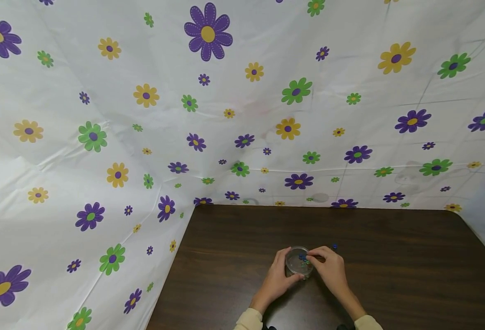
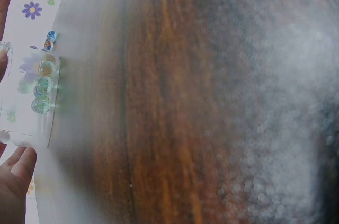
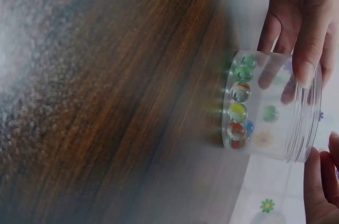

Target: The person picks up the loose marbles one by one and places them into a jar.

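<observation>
A clear plastic jar (image 1: 292,269) stands upright on the table, its mouth uncovered. My left hand (image 1: 278,277) grips it round the side, thumb near and fingers far. Several glass marbles (image 3: 241,92) in green, yellow, red and blue lie on its bottom in the right wrist view. One green marble (image 3: 270,113) shows partway up inside, apart from those. My right hand (image 1: 330,269) is at the jar's right rim, with thumb and forefinger tips (image 1: 310,253) over the mouth. No marble shows clearly between those fingertips.
A few loose blue marbles (image 1: 335,246) lie on the dark wooden table (image 1: 411,275) just beyond my right hand. A white flowered cloth (image 1: 242,91) hangs behind the table's far edge and along its left side.
</observation>
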`<action>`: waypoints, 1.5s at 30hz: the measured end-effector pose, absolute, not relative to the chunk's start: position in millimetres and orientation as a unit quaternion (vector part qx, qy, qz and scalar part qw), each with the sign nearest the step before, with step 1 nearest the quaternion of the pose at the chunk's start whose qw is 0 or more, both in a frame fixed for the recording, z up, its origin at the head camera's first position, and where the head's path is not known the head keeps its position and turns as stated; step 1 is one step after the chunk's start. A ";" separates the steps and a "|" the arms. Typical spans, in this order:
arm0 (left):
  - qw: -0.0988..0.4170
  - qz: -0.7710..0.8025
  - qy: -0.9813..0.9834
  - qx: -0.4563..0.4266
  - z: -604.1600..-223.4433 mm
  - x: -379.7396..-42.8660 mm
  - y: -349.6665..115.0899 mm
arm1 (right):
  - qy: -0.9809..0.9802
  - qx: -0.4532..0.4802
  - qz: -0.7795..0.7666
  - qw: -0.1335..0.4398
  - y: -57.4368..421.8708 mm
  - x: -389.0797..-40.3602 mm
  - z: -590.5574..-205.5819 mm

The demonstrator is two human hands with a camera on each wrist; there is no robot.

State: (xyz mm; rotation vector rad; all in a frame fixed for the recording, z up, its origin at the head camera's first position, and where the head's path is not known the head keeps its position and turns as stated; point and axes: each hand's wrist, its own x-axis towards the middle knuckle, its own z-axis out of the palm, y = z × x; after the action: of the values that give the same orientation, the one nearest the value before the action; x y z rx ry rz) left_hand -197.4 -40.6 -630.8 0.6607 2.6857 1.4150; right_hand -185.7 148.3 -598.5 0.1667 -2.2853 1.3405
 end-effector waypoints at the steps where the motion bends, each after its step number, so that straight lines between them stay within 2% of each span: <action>1: 0.017 0.456 0.864 0.214 -630.9 -197.3 -40.6 | -0.835 0.061 0.490 0.242 148.2 -185.6 -598.6; 14: 0.018 0.462 0.860 0.214 -630.0 -196.5 -40.8 | -0.831 0.061 0.489 0.257 148.4 -185.5 -601.3; 24: 0.006 0.461 0.860 0.217 -630.1 -197.0 -40.4 | -0.829 0.030 0.463 0.311 158.8 -190.4 -602.1; 36: 0.003 0.459 0.862 0.214 -630.6 -197.4 -39.6 | -0.836 -0.015 0.463 0.295 177.3 -191.7 -605.2; 45: 0.009 0.460 0.863 0.209 -630.8 -197.0 -39.7 | -0.839 -0.029 0.448 0.307 187.5 -192.9 -607.1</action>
State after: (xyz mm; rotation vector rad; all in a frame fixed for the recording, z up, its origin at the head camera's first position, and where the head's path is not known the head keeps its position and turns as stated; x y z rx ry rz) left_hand -197.0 -39.7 -630.8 0.6524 2.6953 1.4355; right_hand -192.9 187.5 -607.1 -0.0780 -2.2207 1.1844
